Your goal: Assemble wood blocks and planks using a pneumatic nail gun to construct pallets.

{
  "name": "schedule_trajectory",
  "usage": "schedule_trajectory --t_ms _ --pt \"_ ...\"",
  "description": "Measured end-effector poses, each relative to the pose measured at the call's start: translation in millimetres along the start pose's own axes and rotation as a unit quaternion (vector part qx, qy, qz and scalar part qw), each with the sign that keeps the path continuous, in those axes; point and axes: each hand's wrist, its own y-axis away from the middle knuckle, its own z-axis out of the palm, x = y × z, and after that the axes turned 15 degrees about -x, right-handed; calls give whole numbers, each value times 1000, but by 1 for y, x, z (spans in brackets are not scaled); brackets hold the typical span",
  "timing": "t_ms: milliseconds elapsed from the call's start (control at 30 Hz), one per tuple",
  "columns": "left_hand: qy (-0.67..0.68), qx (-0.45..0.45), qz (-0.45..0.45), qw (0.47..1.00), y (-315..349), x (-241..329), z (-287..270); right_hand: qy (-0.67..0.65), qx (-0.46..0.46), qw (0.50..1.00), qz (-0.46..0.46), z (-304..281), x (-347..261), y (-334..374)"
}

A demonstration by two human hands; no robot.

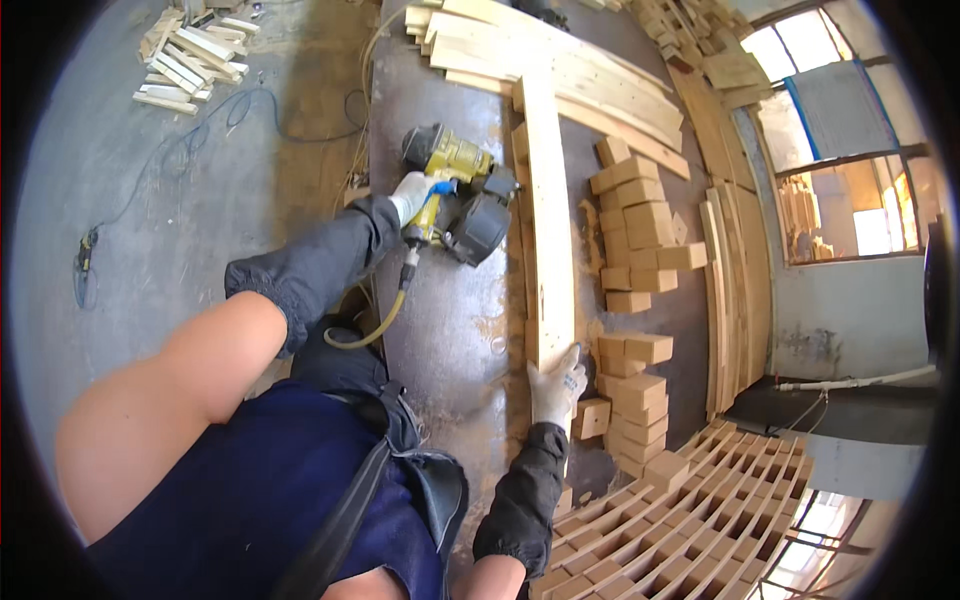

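Observation:
My left hand [412, 196], in a white and blue work glove, is wrapped round the handle of a yellow-green coil nail gun [458, 158]. Its black round magazine faces the long pale board [548, 220], with a gap between the gun's nose and the wood. Lower down, my gloved right hand [558, 388] grips that board near its close end, thumb on one side and fingers on the other. Under the board's left edge, other wooden pieces [520, 160] show in part. A yellowish air hose [385, 325] runs from the gun's handle.
Wood blocks [640, 215] are piled right of the board, with another stack [635, 400] nearer. Planks [610, 85] lie across the table's [455, 330] far end. Slatted pallets [690, 520] stand at lower right. Scrap sticks [195, 60] and a blue cable [215, 110] lie on the left floor.

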Motion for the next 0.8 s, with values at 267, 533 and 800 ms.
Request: schedule_trajectory --t_ms 267,533,800 --pt "-17 3 -45 999 13 18 -2 -16 119 992 -32 -83 -18 25" --pt "-82 -30 -27 996 -50 -25 -42 -84 187 978 35 -90 -11 110" --pt "-314 -74 -28 946 -71 -22 -96 -244 289 920 102 -52 -23 195"
